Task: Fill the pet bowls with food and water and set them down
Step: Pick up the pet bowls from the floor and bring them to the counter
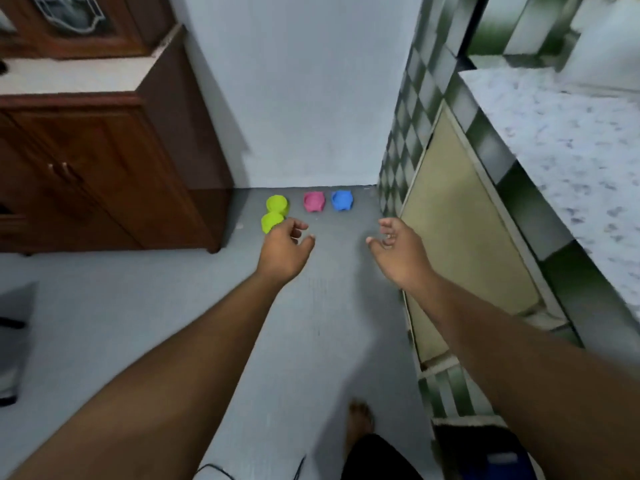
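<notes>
Floor, at the far wall: green double bowl, pink bowl and blue bowl, in a row, apart.
Left hand: fingers loosely spread, empty; green double bowl at its 11 o'clock.
Right hand: relaxed, empty; blue bowl at its 11 o'clock.
Wooden cabinet: 9 o'clock.

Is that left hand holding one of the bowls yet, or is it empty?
Empty. The left hand has loosely curled fingers holding nothing, and the green bowl just beyond it sits on the floor.
</notes>
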Available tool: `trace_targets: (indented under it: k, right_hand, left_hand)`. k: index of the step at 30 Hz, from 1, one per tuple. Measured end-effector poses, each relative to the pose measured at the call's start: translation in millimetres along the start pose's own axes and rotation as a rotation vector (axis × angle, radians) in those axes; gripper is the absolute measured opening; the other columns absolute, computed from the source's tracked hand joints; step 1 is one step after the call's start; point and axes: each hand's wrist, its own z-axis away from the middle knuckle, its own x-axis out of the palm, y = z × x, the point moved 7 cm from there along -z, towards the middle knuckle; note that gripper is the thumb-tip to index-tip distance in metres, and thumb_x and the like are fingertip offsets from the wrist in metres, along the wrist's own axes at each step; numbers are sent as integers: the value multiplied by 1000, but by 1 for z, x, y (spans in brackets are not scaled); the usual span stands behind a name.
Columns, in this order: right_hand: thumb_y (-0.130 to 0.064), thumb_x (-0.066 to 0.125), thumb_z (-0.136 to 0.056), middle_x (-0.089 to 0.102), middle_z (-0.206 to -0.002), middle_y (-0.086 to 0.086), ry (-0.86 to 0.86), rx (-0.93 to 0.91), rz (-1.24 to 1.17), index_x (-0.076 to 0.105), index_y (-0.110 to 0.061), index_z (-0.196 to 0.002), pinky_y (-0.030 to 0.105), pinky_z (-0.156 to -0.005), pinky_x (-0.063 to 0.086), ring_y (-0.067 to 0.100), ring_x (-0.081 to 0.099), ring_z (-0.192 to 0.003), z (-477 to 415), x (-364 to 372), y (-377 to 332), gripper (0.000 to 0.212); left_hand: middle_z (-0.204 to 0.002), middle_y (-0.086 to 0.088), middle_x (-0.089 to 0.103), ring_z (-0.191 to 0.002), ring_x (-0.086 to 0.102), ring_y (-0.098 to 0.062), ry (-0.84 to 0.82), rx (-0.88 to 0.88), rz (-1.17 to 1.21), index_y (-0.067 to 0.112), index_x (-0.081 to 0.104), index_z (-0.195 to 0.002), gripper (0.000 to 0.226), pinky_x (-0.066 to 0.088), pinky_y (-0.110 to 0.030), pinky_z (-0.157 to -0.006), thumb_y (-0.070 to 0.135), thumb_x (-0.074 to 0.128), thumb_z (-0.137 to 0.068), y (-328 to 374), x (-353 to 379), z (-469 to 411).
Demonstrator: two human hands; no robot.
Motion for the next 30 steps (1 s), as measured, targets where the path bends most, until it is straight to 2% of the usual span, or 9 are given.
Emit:
trace_targets:
  k: [3,9,13,16,18,21,27,29,30]
  right_hand:
    - [-20,69,-89,60,-116,5,-45,12,-45,57,-10,-126,29,-94,49,13,55,-94,-67,7,-4,41]
    - [-25,68,-90,62,-112,-1,-54,35,-37,58,-14,-123,35,-91,53,19,62,-96,-197,9,-15,37]
    - [-27,68,-90,60,-109,-5,-77,68,-32,58,-18,-119,38,-89,54,17,62,-96,-271,27,-9,32]
    - [-26,69,-90,63,-118,2,-70,104,-38,58,-14,-121,32,-89,52,15,60,-97,-332,48,5,35]
    - [-25,69,-90,63,-120,4,-44,146,-53,58,-12,-122,30,-88,49,15,59,-97,-373,64,15,36]
    - [-28,67,-90,61,-113,3,-28,213,-15,57,-13,-122,37,-87,54,16,59,-95,-435,94,39,37]
    - [-27,64,-92,59,-106,-2,-51,348,-41,57,-17,-118,35,-84,54,13,58,-95,-546,170,99,28]
    - [-27,64,-92,60,-100,-3,-63,383,-46,57,-22,-108,34,-79,53,14,59,-91,-582,198,129,18]
    - [-25,64,-91,61,-95,-4,-63,401,-60,56,-26,-101,33,-76,53,15,59,-88,-602,213,146,12]
  left_hand:
    - [-98,-5,67,-83,62,-18,68,-64,-12,15,68,-108,20,40,-21,-70,25,72,-91,4,-3,-59]
    - [-98,-4,65,-85,61,-18,85,-115,13,13,68,-111,22,41,-22,-72,24,70,-92,15,10,-163]
    - [-96,-3,66,-85,61,-17,75,-151,18,14,68,-111,22,41,-22,-74,25,70,-92,2,23,-236]
    - [-95,-2,66,-82,60,-17,53,-182,22,16,67,-108,19,42,-25,-71,26,70,-92,-21,36,-301]
    - [-92,-1,66,-81,62,-18,39,-197,26,20,65,-103,14,50,-30,-73,26,71,-91,-41,48,-347]
    - [-88,1,66,-79,63,-19,6,-225,23,21,66,-100,13,55,-35,-79,25,72,-90,-74,69,-420]
    - [-89,0,66,-79,59,-15,-5,-295,18,15,68,-109,19,42,-25,-74,24,70,-94,-143,120,-539]
    - [-85,1,64,-74,58,-14,13,-341,18,14,68,-110,18,44,-23,-70,23,69,-94,-176,146,-571]
    - [-82,2,63,-69,56,-12,20,-355,19,14,68,-110,18,46,-18,-68,22,69,-94,-196,161,-590]
